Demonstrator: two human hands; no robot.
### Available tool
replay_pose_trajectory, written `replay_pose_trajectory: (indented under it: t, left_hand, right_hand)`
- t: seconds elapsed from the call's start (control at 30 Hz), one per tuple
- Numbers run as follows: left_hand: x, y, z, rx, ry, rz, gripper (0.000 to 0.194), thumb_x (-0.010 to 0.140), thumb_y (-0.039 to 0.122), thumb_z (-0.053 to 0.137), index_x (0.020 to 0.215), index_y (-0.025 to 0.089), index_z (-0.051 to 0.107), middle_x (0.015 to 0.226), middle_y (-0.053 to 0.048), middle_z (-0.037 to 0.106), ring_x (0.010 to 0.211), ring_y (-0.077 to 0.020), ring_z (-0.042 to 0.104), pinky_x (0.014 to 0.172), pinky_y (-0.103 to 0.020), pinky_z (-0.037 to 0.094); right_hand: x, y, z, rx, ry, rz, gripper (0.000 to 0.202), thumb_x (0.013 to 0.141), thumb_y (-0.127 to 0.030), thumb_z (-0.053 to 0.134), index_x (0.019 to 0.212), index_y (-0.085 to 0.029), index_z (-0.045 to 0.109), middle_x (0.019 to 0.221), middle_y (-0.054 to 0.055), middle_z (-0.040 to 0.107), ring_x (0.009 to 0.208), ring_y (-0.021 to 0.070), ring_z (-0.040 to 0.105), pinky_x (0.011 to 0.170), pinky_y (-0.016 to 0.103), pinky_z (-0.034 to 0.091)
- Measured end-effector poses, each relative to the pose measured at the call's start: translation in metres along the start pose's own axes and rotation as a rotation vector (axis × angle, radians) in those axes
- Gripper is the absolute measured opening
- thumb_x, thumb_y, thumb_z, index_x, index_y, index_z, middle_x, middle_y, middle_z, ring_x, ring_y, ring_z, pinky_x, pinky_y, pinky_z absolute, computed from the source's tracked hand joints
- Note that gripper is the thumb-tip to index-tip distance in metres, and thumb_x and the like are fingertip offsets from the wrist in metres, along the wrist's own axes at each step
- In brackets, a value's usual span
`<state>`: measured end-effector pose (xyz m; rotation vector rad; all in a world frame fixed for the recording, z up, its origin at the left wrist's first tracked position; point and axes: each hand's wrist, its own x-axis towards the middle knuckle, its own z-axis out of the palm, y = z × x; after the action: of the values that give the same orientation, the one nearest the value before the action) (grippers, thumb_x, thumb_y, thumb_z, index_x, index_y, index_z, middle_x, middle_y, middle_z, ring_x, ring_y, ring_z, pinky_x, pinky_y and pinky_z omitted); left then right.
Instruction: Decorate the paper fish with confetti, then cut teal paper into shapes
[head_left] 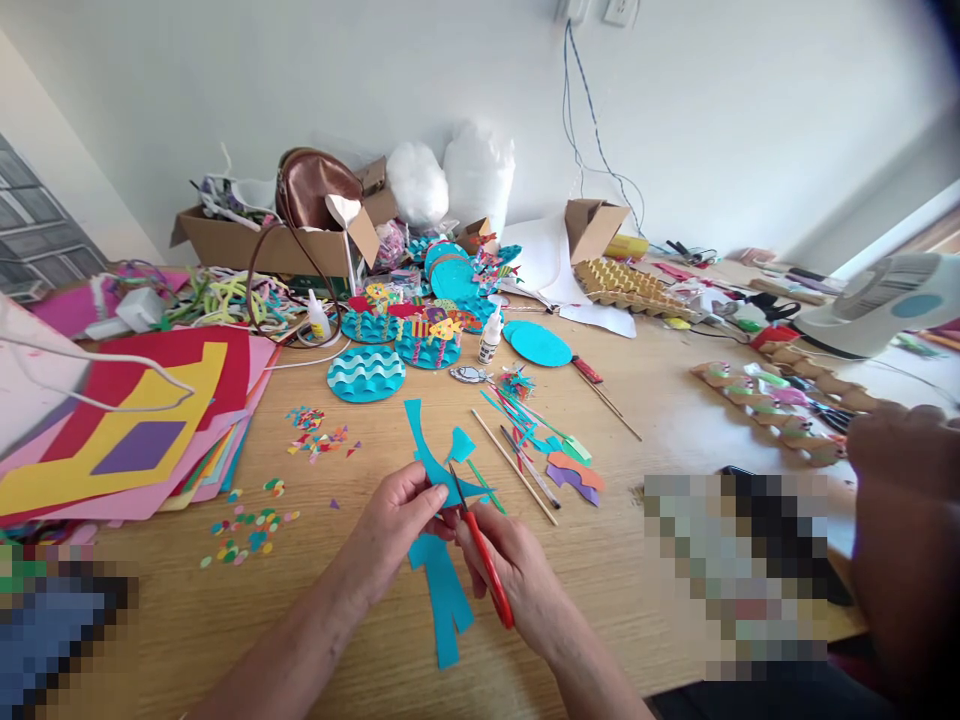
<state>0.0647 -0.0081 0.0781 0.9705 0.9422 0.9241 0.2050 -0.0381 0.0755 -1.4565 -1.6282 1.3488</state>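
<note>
My left hand (401, 515) pinches a strip of blue paper (441, 478) over the middle of the desk, thumb on top. In my right hand (502, 555) is a pair of scissors (486, 555) with red handles, its blades at the paper's right edge. Beneath my hands a larger blue paper offcut (442, 610) with slits lies on the wood. A small blue scrap (461, 443) rests just beyond the blades. To the right lie a wooden stick (514, 465), a brush (531, 467) and orange and purple paper scraps (577, 478).
Coloured paper sheets (150, 430) are stacked at left, with paper confetti (251, 525) nearby. Behind stand decorated blue discs (366, 374) and a glue bottle (490, 336). An egg tray (630, 287) sits at the back. Another person's arm (896, 540) reaches in at right.
</note>
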Motion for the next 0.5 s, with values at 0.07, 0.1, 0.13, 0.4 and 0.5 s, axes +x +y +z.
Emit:
replay_pose_trajectory:
  t: [0.07,0.1,0.13,0.4,0.5]
  left_hand:
    - [0.001,-0.001,0.000,-0.001,-0.008,-0.009,0.015,0.074,0.026,0.055,0.079,0.013,0.060,0.071,-0.004,0.065,0.064,-0.0152,0.059,0.059,-0.028,0.049]
    - [0.001,-0.001,0.000,-0.004,-0.011,-0.015,0.014,0.074,0.026,0.056,0.078,0.013,0.059,0.071,-0.004,0.065,0.064,-0.0150,0.059,0.058,-0.027,0.049]
    - [0.001,-0.001,-0.001,-0.007,-0.015,-0.020,0.013,0.074,0.027,0.056,0.075,0.013,0.059,0.071,-0.004,0.065,0.064,-0.0148,0.059,0.058,-0.027,0.049]
    - [0.002,0.000,-0.004,0.029,-0.003,-0.040,0.015,0.072,0.030,0.058,0.071,0.014,0.058,0.063,-0.002,0.061,0.061,-0.0134,0.057,0.057,-0.025,0.047]
    - [0.001,0.003,-0.005,0.103,0.011,-0.047,0.016,0.070,0.031,0.057,0.068,0.015,0.057,0.058,0.000,0.059,0.056,-0.0129,0.056,0.054,-0.025,0.046]
  right_hand:
    - [-0.001,0.001,0.000,0.006,0.010,-0.004,0.042,0.085,-0.054,0.037,0.064,-0.018,0.045,0.050,-0.005,0.040,0.046,0.0086,0.039,0.044,0.020,0.028]
    - [-0.001,0.002,0.001,0.009,0.016,-0.005,0.043,0.084,-0.055,0.037,0.065,-0.018,0.046,0.049,-0.005,0.039,0.045,0.0084,0.038,0.043,0.020,0.028]
    - [-0.001,0.003,0.001,0.011,0.024,-0.005,0.044,0.084,-0.055,0.036,0.065,-0.018,0.047,0.048,-0.005,0.038,0.044,0.0083,0.038,0.043,0.020,0.027]
    - [-0.002,0.012,-0.001,0.128,0.011,0.056,0.041,0.082,-0.056,0.039,0.064,-0.019,0.044,0.047,-0.007,0.036,0.040,0.0074,0.037,0.038,0.019,0.029]
    - [0.002,0.007,-0.008,0.262,0.024,0.031,0.037,0.080,-0.053,0.046,0.067,-0.019,0.043,0.052,-0.006,0.040,0.045,0.0074,0.041,0.043,0.019,0.034]
